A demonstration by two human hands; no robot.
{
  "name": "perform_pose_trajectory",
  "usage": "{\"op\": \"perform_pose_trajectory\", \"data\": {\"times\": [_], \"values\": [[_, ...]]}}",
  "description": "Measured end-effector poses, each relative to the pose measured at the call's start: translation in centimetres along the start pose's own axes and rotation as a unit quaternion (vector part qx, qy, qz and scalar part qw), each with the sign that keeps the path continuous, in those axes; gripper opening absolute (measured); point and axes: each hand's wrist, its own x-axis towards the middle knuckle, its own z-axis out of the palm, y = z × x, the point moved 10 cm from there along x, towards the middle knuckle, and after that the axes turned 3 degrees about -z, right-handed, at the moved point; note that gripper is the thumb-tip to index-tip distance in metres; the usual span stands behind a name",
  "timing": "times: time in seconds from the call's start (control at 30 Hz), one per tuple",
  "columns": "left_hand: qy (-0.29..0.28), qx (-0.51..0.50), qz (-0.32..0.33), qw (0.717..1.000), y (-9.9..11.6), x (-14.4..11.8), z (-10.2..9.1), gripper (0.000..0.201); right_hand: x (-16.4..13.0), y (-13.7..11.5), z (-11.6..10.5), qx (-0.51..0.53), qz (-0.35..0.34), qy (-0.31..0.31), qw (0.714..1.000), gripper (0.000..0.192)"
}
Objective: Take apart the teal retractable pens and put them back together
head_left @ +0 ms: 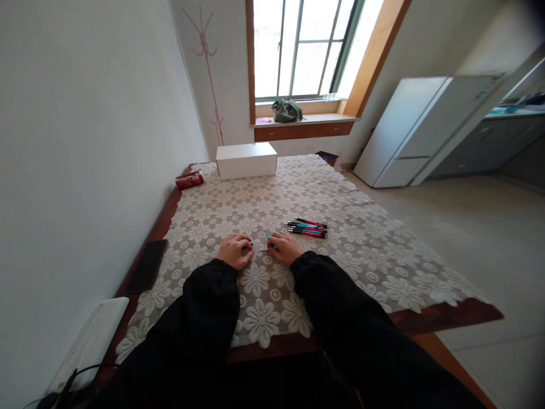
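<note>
My left hand [235, 251] rests on the lace tablecloth, with thumb and fingers curled into a pinch. A small dark piece [251, 244] shows at its fingertips; its kind is too small to make out. Just to the right, my right hand [286, 248] is also closed in a pinch. From its fingers a thin whitish stick [263, 249] points toward the left hand, and a bit of blue shows above the thumb. The two hands are a small gap apart. Beyond the right hand lies a group of several pens [307, 228] in black, red and teal.
A white box [247, 161] stands at the table's far side, with a red packet [189, 180] to its left. Along the left edge lie a black phone [147, 266] and a white device [91, 341] with a dark cable. The flowered lace tablecloth [357, 267] covers most of the table.
</note>
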Motion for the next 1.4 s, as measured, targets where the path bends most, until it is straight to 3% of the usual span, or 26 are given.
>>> {"op": "perform_pose_trajectory", "data": {"times": [0.4,0.73,0.93,1.07,1.2,1.4], "values": [[-0.015,0.006,-0.02,1.0,-0.4,0.1,0.2,0.006,0.0,0.2,0.1,-0.011,-0.004,0.006,1.0,0.01],[-0.017,0.017,-0.021,0.999,-0.5,0.0,0.3,0.008,-0.6,3.0,-2.6,-0.021,0.051,0.085,0.995,0.016],[-0.017,0.012,-0.018,1.0,-0.4,0.0,0.3,0.008,-0.3,2.0,-1.8,-0.008,0.018,0.061,0.998,0.013],[-0.018,0.007,-0.019,1.0,-0.4,0.0,0.3,0.009,-0.5,2.4,-2.5,-0.016,0.043,0.081,0.996,0.016],[-0.009,0.007,-0.019,1.0,-0.4,0.0,0.2,0.009,-0.8,3.3,-3.2,-0.032,0.079,0.104,0.991,0.017],[0.025,-0.004,-0.035,0.999,-0.8,0.2,-0.5,0.009,-0.7,2.8,-2.3,-0.01,0.048,0.092,0.995,0.019]]}}
